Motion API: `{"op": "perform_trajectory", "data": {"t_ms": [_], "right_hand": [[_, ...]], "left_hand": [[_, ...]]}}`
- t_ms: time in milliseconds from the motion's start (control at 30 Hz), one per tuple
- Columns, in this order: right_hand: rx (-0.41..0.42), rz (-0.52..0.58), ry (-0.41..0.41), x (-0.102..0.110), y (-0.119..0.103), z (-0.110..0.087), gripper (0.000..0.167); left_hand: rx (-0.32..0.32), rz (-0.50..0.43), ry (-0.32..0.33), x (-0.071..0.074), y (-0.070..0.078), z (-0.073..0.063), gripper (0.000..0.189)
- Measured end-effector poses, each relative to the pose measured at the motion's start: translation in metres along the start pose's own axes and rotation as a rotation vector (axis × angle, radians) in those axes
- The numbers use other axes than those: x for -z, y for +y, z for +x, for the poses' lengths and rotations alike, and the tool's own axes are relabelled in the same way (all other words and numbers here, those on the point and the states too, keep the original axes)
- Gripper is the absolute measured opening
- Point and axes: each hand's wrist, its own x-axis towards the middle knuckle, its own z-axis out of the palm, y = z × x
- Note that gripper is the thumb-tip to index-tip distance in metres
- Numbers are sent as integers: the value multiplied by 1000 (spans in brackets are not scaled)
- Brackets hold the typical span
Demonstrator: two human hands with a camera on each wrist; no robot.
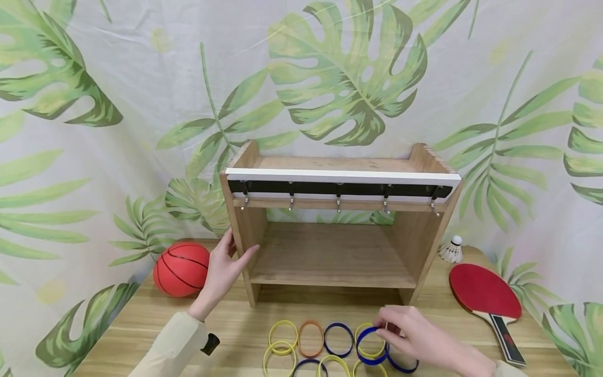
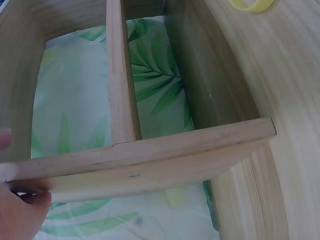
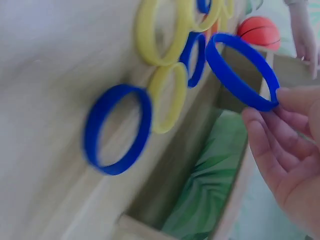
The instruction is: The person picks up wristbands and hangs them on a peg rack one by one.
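My left hand [image 1: 225, 269] grips the left side panel of a wooden shelf [image 1: 330, 256], thumb on the inner side and fingers on the outer. In the left wrist view only part of that hand shows at the panel's edge. My right hand [image 1: 410, 332] pinches a blue wristband [image 3: 232, 86] between thumb and fingertips, raised over the other bands on the table. Among these are an orange wristband [image 1: 299, 340], another blue wristband [image 1: 326, 340] and several yellow ones. Across the shelf's upper front runs a black rail [image 1: 315, 188] with several metal hooks, all bare.
A red basketball [image 1: 181, 269] sits left of the shelf, close to my left forearm. On the right are a shuttlecock [image 1: 452, 251] and a red table tennis bat [image 1: 485, 290]. Behind everything hangs a leaf-patterned cloth [image 1: 141, 131].
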Motion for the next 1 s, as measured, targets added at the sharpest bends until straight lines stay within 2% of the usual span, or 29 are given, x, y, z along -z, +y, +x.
{"op": "perform_trajectory", "data": {"t_ms": [133,200,333,600,700,900,1000], "right_hand": [[-2,-15,84,3,-10,19,15],[-17,-20,104,6,-15,29,21],[-24,-22,113,14,-26,50,20],[94,-81,144,40,-49,103,21],[127,-114,148,49,-59,127,19],[177,-200,152,62,-79,181,10],[205,-249,165,64,-87,207,6]], "left_hand": [[-26,39,28,0,-2,1,56],[-38,53,46,1,-2,1,54],[-62,36,73,2,-2,1,47],[-68,-8,90,-3,-6,-1,44],[-58,-13,99,-3,0,-2,44],[-66,-23,82,1,29,-6,42],[-74,-38,81,2,28,-7,43]]}}
